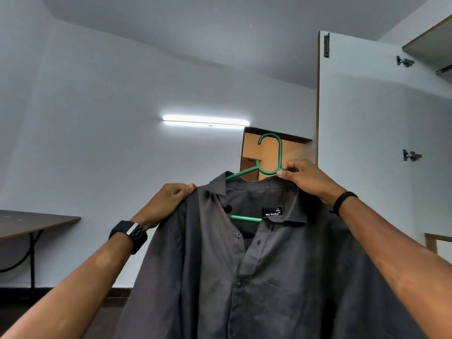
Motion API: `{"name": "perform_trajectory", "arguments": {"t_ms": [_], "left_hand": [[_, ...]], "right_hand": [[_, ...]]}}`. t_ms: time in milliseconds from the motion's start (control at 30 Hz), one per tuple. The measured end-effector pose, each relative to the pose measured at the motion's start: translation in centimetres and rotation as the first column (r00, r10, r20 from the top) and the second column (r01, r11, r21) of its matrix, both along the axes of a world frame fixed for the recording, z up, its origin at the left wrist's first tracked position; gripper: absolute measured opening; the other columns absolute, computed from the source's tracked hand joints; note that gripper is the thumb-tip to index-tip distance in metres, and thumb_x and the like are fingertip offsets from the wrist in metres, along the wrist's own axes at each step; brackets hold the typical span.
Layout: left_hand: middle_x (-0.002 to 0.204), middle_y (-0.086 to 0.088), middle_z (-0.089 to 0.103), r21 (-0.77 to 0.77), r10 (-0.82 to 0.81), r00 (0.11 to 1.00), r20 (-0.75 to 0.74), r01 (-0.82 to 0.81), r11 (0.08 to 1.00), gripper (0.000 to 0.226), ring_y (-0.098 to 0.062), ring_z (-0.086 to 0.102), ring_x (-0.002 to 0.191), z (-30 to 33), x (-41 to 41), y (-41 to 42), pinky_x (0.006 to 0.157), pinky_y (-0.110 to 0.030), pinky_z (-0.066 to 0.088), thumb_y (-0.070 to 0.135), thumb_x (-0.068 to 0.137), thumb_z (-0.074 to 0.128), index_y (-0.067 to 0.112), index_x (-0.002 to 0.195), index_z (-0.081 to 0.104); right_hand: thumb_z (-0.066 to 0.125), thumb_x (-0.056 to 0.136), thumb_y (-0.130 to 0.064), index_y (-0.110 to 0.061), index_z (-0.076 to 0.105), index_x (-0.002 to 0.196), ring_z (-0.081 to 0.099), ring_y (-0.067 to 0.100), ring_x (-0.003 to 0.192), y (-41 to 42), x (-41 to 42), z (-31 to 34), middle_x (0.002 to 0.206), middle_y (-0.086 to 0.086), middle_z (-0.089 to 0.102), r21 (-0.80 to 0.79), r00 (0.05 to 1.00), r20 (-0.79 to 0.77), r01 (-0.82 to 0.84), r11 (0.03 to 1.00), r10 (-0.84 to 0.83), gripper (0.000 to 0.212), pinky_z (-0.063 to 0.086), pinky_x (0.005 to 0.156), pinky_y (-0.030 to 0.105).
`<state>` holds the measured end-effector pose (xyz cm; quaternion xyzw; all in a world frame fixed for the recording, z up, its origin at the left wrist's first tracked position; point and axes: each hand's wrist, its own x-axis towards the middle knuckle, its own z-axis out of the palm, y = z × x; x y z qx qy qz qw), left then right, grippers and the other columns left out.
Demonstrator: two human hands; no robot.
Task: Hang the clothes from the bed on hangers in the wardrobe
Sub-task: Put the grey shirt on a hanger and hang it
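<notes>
A dark grey button-up shirt [256, 265] hangs in front of me, held up at chest height. A green plastic hanger [270, 152] sits inside its collar, with the hook sticking up above it and the crossbar showing through the open neck. My left hand [168, 199] grips the shirt's left shoulder seam. My right hand [305, 178] pinches the hanger at the base of its hook, by the right side of the collar. The shirt's lower part runs out of the frame.
The open white wardrobe door [367, 143] stands at the right, with hinges on its inner face and a shelf [430, 45] above. A dark folding table [31, 223] is at the left wall. A doorway [254, 152] and a tube light [205, 119] lie behind.
</notes>
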<state>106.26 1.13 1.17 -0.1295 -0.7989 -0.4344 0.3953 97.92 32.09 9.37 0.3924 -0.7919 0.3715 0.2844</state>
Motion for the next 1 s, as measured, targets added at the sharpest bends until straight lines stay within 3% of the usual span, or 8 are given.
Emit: {"name": "perform_trajectory", "arguments": {"t_ms": [167, 300, 467, 567, 700, 833, 933, 1000], "left_hand": [[0.065, -0.006, 0.038, 0.177, 0.089, 0.980, -0.176, -0.058, 0.983, 0.064, -0.017, 0.032, 0.061, -0.4, -0.6, -0.5, 0.056, -0.029, 0.024, 0.056, 0.081, 0.055, -0.004, 0.060, 0.044], [0.075, -0.015, 0.053, 0.413, -0.010, 0.990, -0.138, 0.067, 0.908, 0.066, -0.024, 0.043, 0.069, -1.0, -0.9, -1.9, 0.064, -0.033, 0.039, 0.052, 0.078, 0.063, -0.014, 0.074, 0.059], [0.076, -0.009, 0.063, 0.178, 0.028, 1.000, 0.010, -0.030, 0.984, 0.063, -0.019, 0.053, 0.070, -0.1, -0.7, -1.8, 0.065, -0.030, 0.041, 0.060, 0.085, 0.050, -0.001, 0.078, 0.064], [0.091, -0.005, 0.071, 0.160, -0.002, 0.999, 0.046, -0.005, 0.987, 0.057, -0.019, 0.063, 0.076, 2.4, 0.0, -0.7, 0.066, -0.026, 0.047, 0.059, 0.093, 0.039, 0.011, 0.094, 0.071], [0.110, -0.015, 0.068, -0.161, 0.035, 0.946, 0.322, 0.018, 0.987, 0.067, -0.024, 0.065, 0.098, 5.3, 0.6, 2.1, 0.084, -0.030, 0.049, 0.062, 0.090, 0.040, 0.004, 0.113, 0.066], [0.115, -0.017, 0.068, -0.002, -0.166, 0.784, 0.599, 0.209, 0.978, 0.064, -0.030, 0.065, 0.107, 6.7, 0.8, 4.4, 0.086, -0.034, 0.056, 0.056, 0.087, 0.048, 0.001, 0.115, 0.065], [0.115, -0.020, 0.067, 0.011, -0.228, 0.772, 0.593, 0.276, 0.961, 0.052, -0.025, 0.067, 0.098, 7.5, 0.5, 5.1, 0.086, -0.031, 0.056, 0.036, 0.085, 0.061, -0.006, 0.116, 0.063], [0.106, -0.021, 0.070, 0.068, -0.250, 0.838, 0.484, 0.249, 0.966, 0.039, -0.024, 0.069, 0.088, 7.5, 0.2, 5.8, 0.079, -0.031, 0.058, 0.025, 0.085, 0.065, -0.005, 0.109, 0.067]], "right_hand": [[0.058, 0.095, -0.025, -0.020, 0.060, 0.078, 0.051, 0.002, 0.080, -1.0, 0.3, 0.6, 0.084, -0.013, 0.057, -0.024, 0.998, -0.053, 0.037, 0.999, -0.038, 0.018, 0.036, 0.066, 0.016], [0.060, 0.093, -0.029, -0.017, 0.067, 0.088, 0.056, 0.013, 0.089, -0.9, 0.5, 0.9, 0.091, -0.005, 0.063, -0.005, 0.977, -0.128, 0.171, 0.985, -0.170, 0.015, 0.046, 0.075, 0.027], [0.062, 0.093, -0.025, -0.016, 0.070, 0.092, 0.056, 0.016, 0.102, -0.6, 0.8, 0.3, 0.102, -0.001, 0.065, -0.110, 0.987, -0.094, 0.120, 0.987, -0.130, 0.012, 0.041, 0.083, 0.027], [0.064, 0.091, -0.024, -0.019, 0.069, 0.088, 0.057, 0.015, 0.101, -0.3, 0.5, -0.2, 0.100, -0.002, 0.065, -0.069, 0.995, -0.053, 0.077, 0.995, -0.081, 0.008, 0.041, 0.084, 0.026], [0.063, 0.091, -0.022, -0.019, 0.071, 0.092, 0.058, 0.015, 0.099, -0.8, 0.2, -1.0, 0.100, -0.002, 0.066, -0.083, 1.000, -0.017, -0.007, 0.997, 0.005, 0.009, 0.045, 0.082, 0.024], [0.067, 0.089, -0.018, -0.021, 0.071, 0.091, 0.057, 0.012, 0.094, -1.2, 0.4, -1.2, 0.097, -0.004, 0.066, -0.087, 0.999, -0.022, -0.027, 0.996, 0.025, 0.006, 0.041, 0.072, 0.015], [0.071, 0.085, -0.013, -0.020, 0.072, 0.089, 0.057, 0.012, 0.095, -0.9, 0.2, -1.4, 0.099, -0.002, 0.066, -0.075, 1.000, 0.008, 0.018, 0.997, -0.017, 0.008, 0.041, 0.072, 0.016], [0.074, 0.081, -0.009, -0.016, 0.072, 0.089, 0.060, 0.016, 0.099, -0.3, 0.0, -1.4, 0.101, 0.002, 0.068, -0.135, 0.998, 0.056, 0.021, 0.991, -0.013, 0.010, 0.048, 0.082, 0.024]]}}
